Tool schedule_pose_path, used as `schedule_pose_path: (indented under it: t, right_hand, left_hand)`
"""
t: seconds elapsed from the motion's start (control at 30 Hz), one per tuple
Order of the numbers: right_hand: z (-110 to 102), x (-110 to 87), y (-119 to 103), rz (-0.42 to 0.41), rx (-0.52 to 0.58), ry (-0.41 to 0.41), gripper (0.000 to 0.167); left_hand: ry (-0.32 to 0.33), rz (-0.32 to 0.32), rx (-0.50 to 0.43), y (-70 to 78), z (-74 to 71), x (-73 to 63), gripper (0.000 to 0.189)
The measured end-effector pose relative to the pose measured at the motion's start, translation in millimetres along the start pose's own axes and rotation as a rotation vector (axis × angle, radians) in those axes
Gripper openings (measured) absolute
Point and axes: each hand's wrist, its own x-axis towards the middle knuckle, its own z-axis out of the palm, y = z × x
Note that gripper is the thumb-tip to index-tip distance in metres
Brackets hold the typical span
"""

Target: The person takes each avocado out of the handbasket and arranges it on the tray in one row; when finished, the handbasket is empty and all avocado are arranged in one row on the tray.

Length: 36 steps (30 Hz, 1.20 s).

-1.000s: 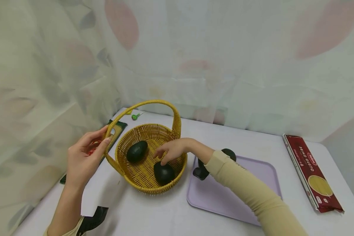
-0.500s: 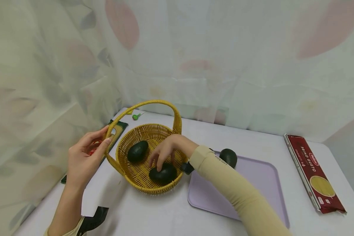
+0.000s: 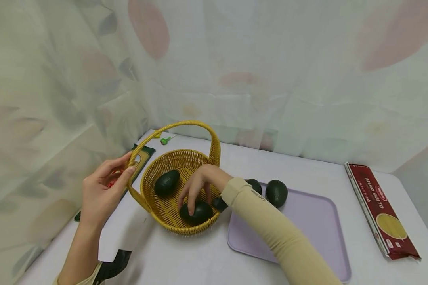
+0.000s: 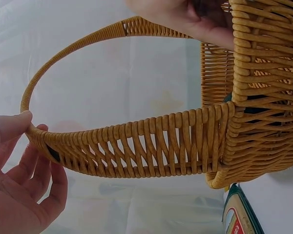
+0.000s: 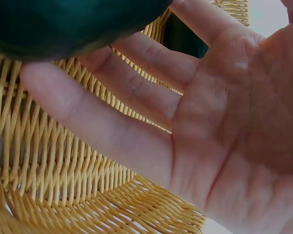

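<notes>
In the head view my left hand [image 3: 103,190] pinches the handle [image 4: 136,146] of a yellow wicker basket [image 3: 164,223] between thumb and fingers. Inside the basket lie two dark green avocados. My right hand [image 3: 197,184] reaches in over the rim and grips the nearer avocado [image 3: 201,213], fingers bent down round it. Close up in the right wrist view, the fingers [image 5: 122,87] touch that avocado's underside [image 5: 78,24]. The other avocado [image 3: 167,183] rests at the basket's left side, apart from the hand.
Right of the basket, a lilac tray [image 3: 317,221] bears two more avocados, one [image 3: 276,193] in plain view and one [image 3: 255,185] partly behind the sleeve. A red spaghetti pack [image 3: 381,211] lies far right. Behind the left hand is a dark green pack [image 3: 144,156].
My right hand has come down over the nearer avocado and taken hold of it; that avocado has turned sideways. The left hand keeps its hold on the handle.
</notes>
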Motion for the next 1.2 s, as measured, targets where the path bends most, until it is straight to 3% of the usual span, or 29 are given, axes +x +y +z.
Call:
schedule_pose_path:
  t: [0.33, 0.6, 0.8, 1.03, 1.2]
  right_hand:
    - [1.5, 3.6, 3.8, -0.018, 0.045, 0.024, 0.046]
    - [-1.3, 3.2, 9.0, -0.084, 0.100, 0.003, 0.040]
    - [-0.1, 2.8, 7.7, -0.041, 0.111, -0.012, 0.034]
    - [2.5, 0.5, 3.0, 0.037, 0.005, -0.033, 0.041]
    - [3.2, -4.7, 1.3, 0.043, -0.021, -0.056, 0.043]
  left_hand:
    - [-0.003, 0.002, 0.007, -1.2, 0.1, -0.1, 0.036]
    - [-0.009, 0.018, 0.009, -2.8, -0.8, 0.0, 0.036]
    - [-0.008, 0.016, 0.001, -2.4, -1.2, -0.2, 0.037]
    - [-0.008, 0.013, -0.006, -2.0, -0.5, -0.3, 0.038]
    - [-0.004, 0.019, -0.009, -2.3, -0.9, -0.3, 0.038]
